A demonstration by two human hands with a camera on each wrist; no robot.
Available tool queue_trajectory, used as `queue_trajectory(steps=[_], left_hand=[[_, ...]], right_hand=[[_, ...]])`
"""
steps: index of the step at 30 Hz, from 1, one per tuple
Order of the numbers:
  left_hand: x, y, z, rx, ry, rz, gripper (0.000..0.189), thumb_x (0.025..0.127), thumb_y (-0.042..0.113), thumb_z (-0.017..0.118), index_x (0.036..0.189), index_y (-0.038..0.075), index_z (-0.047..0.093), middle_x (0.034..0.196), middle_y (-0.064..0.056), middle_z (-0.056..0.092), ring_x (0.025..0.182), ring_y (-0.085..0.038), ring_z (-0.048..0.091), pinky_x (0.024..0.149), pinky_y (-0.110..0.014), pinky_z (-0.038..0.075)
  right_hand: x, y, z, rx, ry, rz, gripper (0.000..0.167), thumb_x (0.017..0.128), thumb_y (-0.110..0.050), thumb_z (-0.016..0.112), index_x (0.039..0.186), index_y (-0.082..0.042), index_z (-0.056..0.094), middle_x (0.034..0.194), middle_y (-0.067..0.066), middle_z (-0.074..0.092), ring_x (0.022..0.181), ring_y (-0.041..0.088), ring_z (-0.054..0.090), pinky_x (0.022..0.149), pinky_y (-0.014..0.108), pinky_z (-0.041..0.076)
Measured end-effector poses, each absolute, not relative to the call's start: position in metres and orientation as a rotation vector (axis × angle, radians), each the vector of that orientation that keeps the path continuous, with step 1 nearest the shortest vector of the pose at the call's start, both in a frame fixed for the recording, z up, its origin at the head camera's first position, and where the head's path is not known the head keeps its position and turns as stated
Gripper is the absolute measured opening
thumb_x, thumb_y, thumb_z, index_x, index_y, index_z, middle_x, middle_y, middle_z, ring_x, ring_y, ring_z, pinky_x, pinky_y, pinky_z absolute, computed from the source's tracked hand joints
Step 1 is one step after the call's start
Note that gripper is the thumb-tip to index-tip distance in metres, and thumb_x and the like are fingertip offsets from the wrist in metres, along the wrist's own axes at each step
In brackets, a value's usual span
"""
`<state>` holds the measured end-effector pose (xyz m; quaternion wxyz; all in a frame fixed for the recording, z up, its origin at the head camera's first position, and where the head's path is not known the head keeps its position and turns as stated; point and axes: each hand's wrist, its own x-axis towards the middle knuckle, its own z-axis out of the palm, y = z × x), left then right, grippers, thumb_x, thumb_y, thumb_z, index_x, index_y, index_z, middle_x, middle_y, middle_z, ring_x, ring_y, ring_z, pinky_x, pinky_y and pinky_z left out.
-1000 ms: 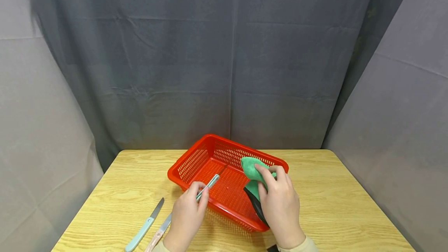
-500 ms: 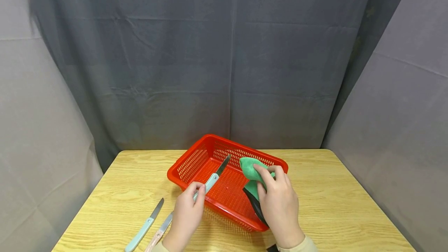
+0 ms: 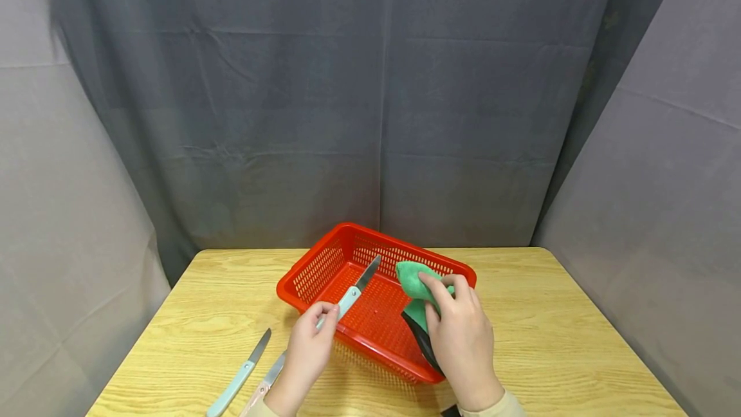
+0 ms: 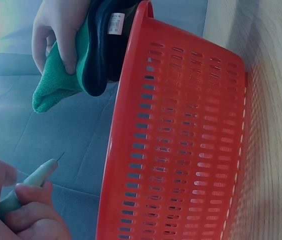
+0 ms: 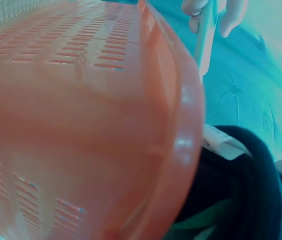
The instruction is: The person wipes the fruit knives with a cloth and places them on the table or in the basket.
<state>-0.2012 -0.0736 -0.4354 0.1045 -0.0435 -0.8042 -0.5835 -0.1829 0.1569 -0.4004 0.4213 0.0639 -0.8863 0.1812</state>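
Note:
My left hand (image 3: 309, 343) pinches the mint-green handle of a small knife (image 3: 350, 301) between thumb and fingers. Its dark blade points up and away over the red perforated basket (image 3: 370, 345), flat side showing in the head view. At the basket's right end, my right hand (image 3: 463, 340) grips a folded green cloth (image 3: 412, 278) with wide black edging. Part of that cloth hangs inside the rim. A white label shows on the black part in the left wrist view. In the right wrist view, the basket wall fills much of the frame and the black edging lies beside its rim.
Left of the basket, another mint-handled knife (image 3: 236, 381) lies on the wooden table (image 3: 550, 340). Beside it is a pale pink-handled knife (image 3: 263, 388), partly covered by the left forearm. A small black item (image 3: 450, 411) sits near the right cuff. Grey curtains (image 3: 289, 114) surround the table.
The knife in my left hand has turned from nearly edge-on to showing the flat of its blade, and that hand has shifted slightly left. My right hand and the cloth stay almost still.

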Motion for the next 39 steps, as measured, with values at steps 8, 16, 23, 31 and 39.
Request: queue_trajectory(steps=[8,16,23,31,39], left_hand=[[-0.2004,-0.0723,-0.4341,-0.131,-2.355,-1.813,0.018,0.100,0.018,0.065,0.098,0.001,0.067,0.061,0.006,0.040,0.046,-0.001,0.030,0.045,-0.019,0.028],[-0.2003,-0.0716,-0.4343,-0.147,-2.335,-1.837,0.014,0.099,0.015,0.066,0.098,0.001,0.068,0.064,0.004,0.046,0.048,-0.002,0.035,0.045,-0.017,0.029],[-0.2005,-0.0712,-0.4356,-0.163,-2.303,-1.815,0.011,0.097,0.012,0.068,0.095,0.002,0.068,0.069,0.001,0.053,0.051,-0.002,0.038,0.047,-0.019,0.032],[-0.2002,-0.0712,-0.4355,-0.153,-2.291,-1.774,0.008,0.095,0.012,0.071,0.093,0.005,0.070,0.071,0.001,0.053,0.053,-0.002,0.039,0.050,-0.018,0.033],[-0.1998,-0.0705,-0.4337,-0.150,-2.306,-1.750,0.006,0.093,0.011,0.072,0.092,0.005,0.070,0.070,0.001,0.054,0.055,-0.003,0.040,0.051,-0.019,0.034]], right_hand=[[-0.1831,0.1572,-0.4012,0.203,-2.215,0.432,0.053,0.073,0.001,0.088,0.119,-0.022,0.076,0.102,0.010,0.062,0.077,0.026,0.060,0.052,0.035,0.050],[-0.1836,0.1564,-0.4018,0.263,-2.204,0.412,0.054,0.072,0.001,0.088,0.118,-0.023,0.076,0.102,0.008,0.061,0.079,0.024,0.059,0.051,0.031,0.048],[-0.1839,0.1549,-0.4028,0.289,-2.197,0.401,0.053,0.073,0.000,0.088,0.118,-0.024,0.076,0.102,0.007,0.061,0.080,0.023,0.060,0.052,0.031,0.048],[-0.1843,0.1542,-0.4040,0.374,-2.170,0.367,0.049,0.075,0.000,0.085,0.117,-0.025,0.076,0.101,0.008,0.063,0.081,0.024,0.062,0.053,0.032,0.050],[-0.1848,0.1540,-0.4061,0.425,-2.138,0.370,0.051,0.075,0.002,0.083,0.118,-0.025,0.076,0.102,0.008,0.064,0.082,0.024,0.063,0.053,0.032,0.051]])
